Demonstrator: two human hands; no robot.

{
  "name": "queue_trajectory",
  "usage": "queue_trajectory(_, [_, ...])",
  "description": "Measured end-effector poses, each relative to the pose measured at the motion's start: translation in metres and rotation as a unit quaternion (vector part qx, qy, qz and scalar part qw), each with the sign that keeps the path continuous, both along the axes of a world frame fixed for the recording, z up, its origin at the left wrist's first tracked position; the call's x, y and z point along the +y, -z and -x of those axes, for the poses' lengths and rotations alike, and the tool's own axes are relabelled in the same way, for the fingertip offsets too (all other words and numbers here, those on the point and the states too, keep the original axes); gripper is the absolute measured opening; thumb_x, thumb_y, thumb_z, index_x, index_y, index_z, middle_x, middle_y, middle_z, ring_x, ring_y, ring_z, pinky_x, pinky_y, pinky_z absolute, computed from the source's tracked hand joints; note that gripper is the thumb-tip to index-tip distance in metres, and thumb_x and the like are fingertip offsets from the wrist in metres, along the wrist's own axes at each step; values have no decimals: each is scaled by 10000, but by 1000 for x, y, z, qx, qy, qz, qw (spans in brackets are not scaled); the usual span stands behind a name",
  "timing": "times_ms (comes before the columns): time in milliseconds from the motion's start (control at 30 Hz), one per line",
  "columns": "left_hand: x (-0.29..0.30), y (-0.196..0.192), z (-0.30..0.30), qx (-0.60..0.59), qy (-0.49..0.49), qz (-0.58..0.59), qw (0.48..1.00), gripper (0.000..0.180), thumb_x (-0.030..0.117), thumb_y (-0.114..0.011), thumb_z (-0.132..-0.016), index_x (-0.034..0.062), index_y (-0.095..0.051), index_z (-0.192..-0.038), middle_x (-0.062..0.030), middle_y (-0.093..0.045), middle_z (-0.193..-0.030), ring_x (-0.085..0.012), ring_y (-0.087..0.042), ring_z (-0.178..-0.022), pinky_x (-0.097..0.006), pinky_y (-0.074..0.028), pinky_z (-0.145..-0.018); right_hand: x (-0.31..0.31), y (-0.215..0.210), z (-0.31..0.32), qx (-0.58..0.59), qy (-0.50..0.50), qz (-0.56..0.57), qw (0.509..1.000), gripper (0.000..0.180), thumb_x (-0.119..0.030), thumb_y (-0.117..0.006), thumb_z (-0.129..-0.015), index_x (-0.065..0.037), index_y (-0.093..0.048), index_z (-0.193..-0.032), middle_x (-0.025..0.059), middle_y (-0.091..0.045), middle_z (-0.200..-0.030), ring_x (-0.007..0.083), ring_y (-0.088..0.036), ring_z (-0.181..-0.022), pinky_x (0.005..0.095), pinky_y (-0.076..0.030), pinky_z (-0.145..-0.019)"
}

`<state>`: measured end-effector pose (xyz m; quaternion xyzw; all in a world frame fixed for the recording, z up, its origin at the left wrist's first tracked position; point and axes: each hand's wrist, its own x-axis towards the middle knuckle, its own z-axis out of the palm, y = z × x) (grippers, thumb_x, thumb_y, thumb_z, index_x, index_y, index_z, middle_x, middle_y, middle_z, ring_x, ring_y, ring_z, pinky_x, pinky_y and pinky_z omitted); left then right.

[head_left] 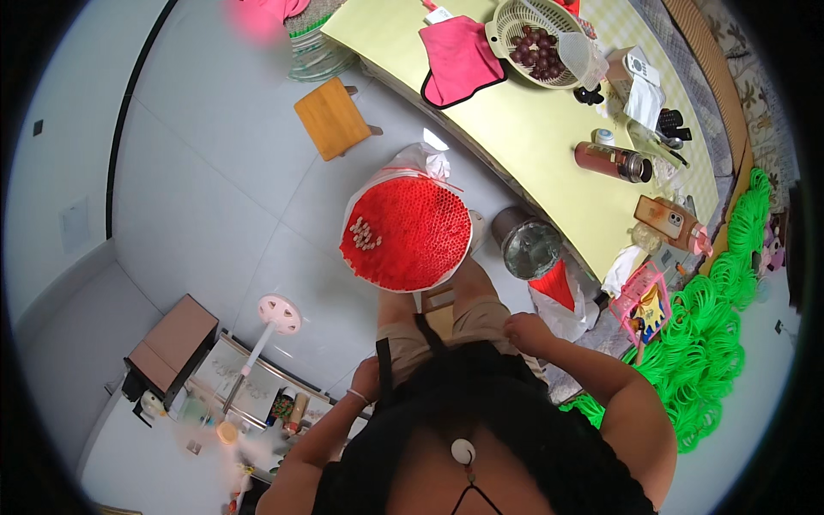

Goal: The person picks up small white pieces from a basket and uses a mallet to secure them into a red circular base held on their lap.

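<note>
My right hand (525, 333) rests at my right thigh beside the beige shorts (481, 321). Its fingers are curled in, and what they hold, if anything, is hidden. Down at my left hip is my left hand (367, 376), next to a black strap (384, 367); its fingers are mostly out of sight. In front of my knees stands a round bundle of red tubes (421, 232), packed end-up like a honeycomb inside a white bag (422, 160). Small pale pieces (364, 233) lie in a cluster on its left part. Neither hand touches the bundle.
A wooden stool (333, 118) stands ahead. To the right are a dark bin (525, 242), a pink basket (642, 300), green coils (704, 343) and a yellow-topped table (515, 146) with grapes (539, 56), a pink cloth (459, 60) and a flask (611, 161).
</note>
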<state>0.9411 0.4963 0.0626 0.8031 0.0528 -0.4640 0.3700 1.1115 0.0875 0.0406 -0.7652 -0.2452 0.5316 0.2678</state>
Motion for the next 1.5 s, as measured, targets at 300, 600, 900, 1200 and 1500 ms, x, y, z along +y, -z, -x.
queue_trajectory(300, [58,3,165,604,-444,299,591,314,26,-584,-914,34,-605,-1228,-43,-665,-1089,-117,-614,-983,-309,-499,-884,-78,19,59,594,95,150,784,178,-127,-557,-853,-94,-658,-995,-40,-568,-758,104,-548,-664,268,-460,-635])
queue_trajectory(600, [122,140,141,182,199,-142,952,399,401,-528,-897,80,-649,-1103,-175,-668,-1101,-347,-643,-998,-435,-503,-887,-73,89,-54,-248,-190,217,925,174,-182,-562,-779,-99,-693,-861,133,-687,-984,291,-634,-996,475,-488,-795])
queue_trajectory(900, [120,173,-77,-204,82,-96,971,610,379,-658,-787,-9,-538,-1243,-220,-597,-1167,-406,-530,-1120,-522,-357,-1017,-110,153,-162,-413,-454,42,788,330,-231,-505,-800,-51,-673,-1020,105,-550,-1335,289,-276,-1422,424,-172,-1193])
queue_trajectory(1200, [126,215,-105,-205,90,135,965,546,362,-603,-738,48,-590,-1185,-236,-571,-1209,-447,-524,-1109,-527,-381,-986,-135,175,-174,-451,-480,-47,751,303,-220,-510,-805,-53,-658,-1010,112,-593,-1254,246,-468,-1245,392,-306,-1124])
queue_trajectory(1500, [129,223,-127,-231,108,157,954,474,362,-580,-787,75,-601,-1164,-209,-563,-1252,-435,-542,-1104,-486,-443,-924,-140,177,-174,-457,-456,-82,760,266,-204,-503,-838,-93,-650,-1030,73,-593,-1265,209,-482,-1234,386,-317,-1111])
